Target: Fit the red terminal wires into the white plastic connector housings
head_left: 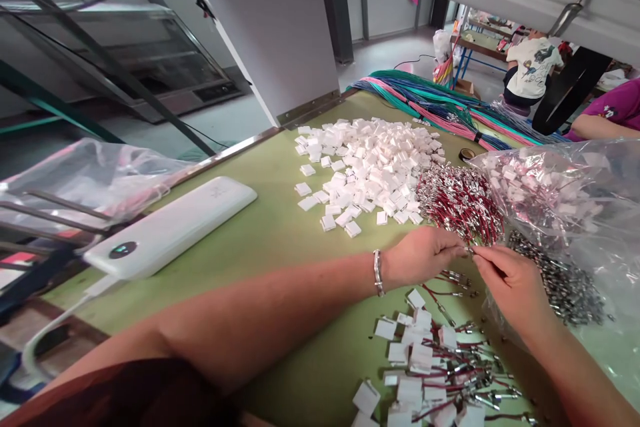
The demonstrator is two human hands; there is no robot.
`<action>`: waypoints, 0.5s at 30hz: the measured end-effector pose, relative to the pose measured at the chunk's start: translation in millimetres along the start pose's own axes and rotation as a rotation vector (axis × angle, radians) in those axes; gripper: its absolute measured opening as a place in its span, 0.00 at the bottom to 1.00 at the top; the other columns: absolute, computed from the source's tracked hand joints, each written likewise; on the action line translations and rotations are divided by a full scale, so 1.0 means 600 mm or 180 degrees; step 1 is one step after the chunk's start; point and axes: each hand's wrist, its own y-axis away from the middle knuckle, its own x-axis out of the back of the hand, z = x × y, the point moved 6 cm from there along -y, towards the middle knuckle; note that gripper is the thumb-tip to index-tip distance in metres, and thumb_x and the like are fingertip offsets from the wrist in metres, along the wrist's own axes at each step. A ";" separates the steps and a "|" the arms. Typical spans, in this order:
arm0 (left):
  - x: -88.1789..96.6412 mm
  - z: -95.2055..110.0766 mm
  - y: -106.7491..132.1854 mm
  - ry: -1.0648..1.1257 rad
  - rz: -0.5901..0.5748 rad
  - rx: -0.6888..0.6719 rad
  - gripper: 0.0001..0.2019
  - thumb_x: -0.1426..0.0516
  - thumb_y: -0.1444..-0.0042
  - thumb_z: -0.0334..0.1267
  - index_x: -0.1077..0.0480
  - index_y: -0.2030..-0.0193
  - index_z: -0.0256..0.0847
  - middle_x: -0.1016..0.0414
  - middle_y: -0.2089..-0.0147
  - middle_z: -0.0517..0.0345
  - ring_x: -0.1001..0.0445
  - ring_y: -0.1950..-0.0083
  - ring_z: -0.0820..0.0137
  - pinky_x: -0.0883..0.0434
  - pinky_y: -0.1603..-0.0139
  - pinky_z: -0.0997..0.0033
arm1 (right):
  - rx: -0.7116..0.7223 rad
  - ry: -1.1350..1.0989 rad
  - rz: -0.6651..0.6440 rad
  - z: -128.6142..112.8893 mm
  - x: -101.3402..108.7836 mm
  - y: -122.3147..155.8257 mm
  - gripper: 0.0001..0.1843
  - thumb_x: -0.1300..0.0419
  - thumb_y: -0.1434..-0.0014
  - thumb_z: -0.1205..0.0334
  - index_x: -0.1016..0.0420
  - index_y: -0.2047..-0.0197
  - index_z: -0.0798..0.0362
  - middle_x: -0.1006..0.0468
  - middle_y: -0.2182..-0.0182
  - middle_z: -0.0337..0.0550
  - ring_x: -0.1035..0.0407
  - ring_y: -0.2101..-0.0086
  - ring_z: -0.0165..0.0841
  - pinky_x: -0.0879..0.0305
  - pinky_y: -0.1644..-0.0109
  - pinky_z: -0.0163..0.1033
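Observation:
My left hand point(425, 252), with a silver bracelet on the wrist, and my right hand point(507, 277) meet fingertip to fingertip, both pinched on a small metal-tipped red wire point(470, 251). Just beyond them lies a heap of red wires with metal terminals point(457, 203). A large pile of small white plastic housings point(370, 170) spreads further back on the green table point(280, 227). Below my hands lies a cluster of finished white housings with red wires attached point(430, 367).
A white power bank point(170, 227) with a cable lies at left. Clear plastic bags of parts point(555, 193) sit at right, above loose metal terminals point(565, 283). Bundles of coloured cables point(440, 103) lie at the back. Other people point(533, 67) sit beyond.

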 end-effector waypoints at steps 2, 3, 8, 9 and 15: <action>-0.001 0.006 0.002 -0.0463 -0.0088 -0.0232 0.13 0.53 0.36 0.35 0.28 0.66 0.38 0.26 0.69 0.60 0.31 0.69 0.76 0.35 0.67 0.76 | -0.0054 -0.0044 -0.0305 0.002 -0.003 0.001 0.12 0.46 0.38 0.64 0.21 0.63 0.51 0.22 0.72 0.40 0.29 0.72 0.30 0.33 0.68 0.36; -0.003 0.009 0.004 -0.0760 -0.0162 -0.0368 0.12 0.52 0.36 0.34 0.28 0.65 0.39 0.25 0.68 0.60 0.30 0.68 0.76 0.36 0.68 0.76 | -0.0088 -0.0053 -0.0508 0.001 -0.006 0.003 0.12 0.47 0.39 0.65 0.21 0.65 0.50 0.22 0.73 0.39 0.30 0.73 0.30 0.35 0.68 0.35; -0.026 0.023 0.015 -0.1753 -0.0549 -0.0820 0.09 0.48 0.41 0.29 0.27 0.61 0.40 0.25 0.70 0.60 0.29 0.69 0.73 0.40 0.73 0.73 | -0.0621 -0.0066 -0.1141 0.001 -0.020 0.015 0.13 0.46 0.41 0.65 0.25 0.75 0.52 0.28 0.81 0.36 0.36 0.78 0.27 0.41 0.74 0.33; -0.028 0.025 0.015 -0.1781 -0.0578 -0.0858 0.09 0.48 0.40 0.29 0.27 0.62 0.40 0.25 0.69 0.60 0.29 0.69 0.72 0.40 0.73 0.73 | -0.0753 -0.0104 -0.1174 0.004 -0.021 0.019 0.13 0.46 0.41 0.65 0.26 0.76 0.52 0.29 0.82 0.36 0.36 0.79 0.27 0.42 0.74 0.33; -0.004 0.007 -0.005 -0.1460 -0.0132 -0.0278 0.16 0.48 0.36 0.47 0.26 0.66 0.39 0.25 0.68 0.56 0.28 0.65 0.70 0.34 0.66 0.70 | -0.0378 0.0377 -0.1212 0.019 -0.019 0.045 0.13 0.48 0.38 0.64 0.23 0.68 0.51 0.24 0.73 0.41 0.31 0.73 0.30 0.37 0.69 0.36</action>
